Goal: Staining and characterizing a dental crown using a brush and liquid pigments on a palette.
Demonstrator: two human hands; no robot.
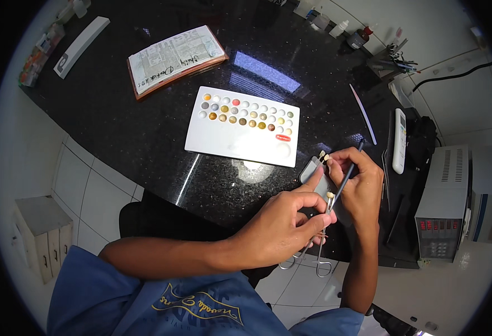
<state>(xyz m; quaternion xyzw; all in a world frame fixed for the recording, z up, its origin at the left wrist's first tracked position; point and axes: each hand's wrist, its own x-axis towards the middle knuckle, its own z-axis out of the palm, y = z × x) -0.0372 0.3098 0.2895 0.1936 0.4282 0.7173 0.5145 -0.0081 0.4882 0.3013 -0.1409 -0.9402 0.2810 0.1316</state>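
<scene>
L hand (282,223) is closed round the forceps (329,205), thumb + fingers pinching the shanks, ring handles hanging out past the edge of the dark worktop (145,131). Small cream crown (330,195) sits up at the tips. L index reaches fwd over a grey slab (308,168).

R hand (363,185) is curled, gripping a dark stick (347,176), prob. a brush, slanted btwn thumb & fingers; its lower end runs down close to the crown, contact unclear. Two tiny cream tabs (322,154) show by the R fingertips, just beyond L index; can't tell which hand has them.

Step in hand, my guess: crown up near the tabs for a side-by-side look, w/ stick at the ready. White palette (234,140) w/ coloured wells lies fwd & left, touched by neither hand.

Next move calls for, I'd say: steady L grip so crown doesn't twist in the tips, R wrist braced, stick's end controlled; tabs look easy to drop.
</scene>
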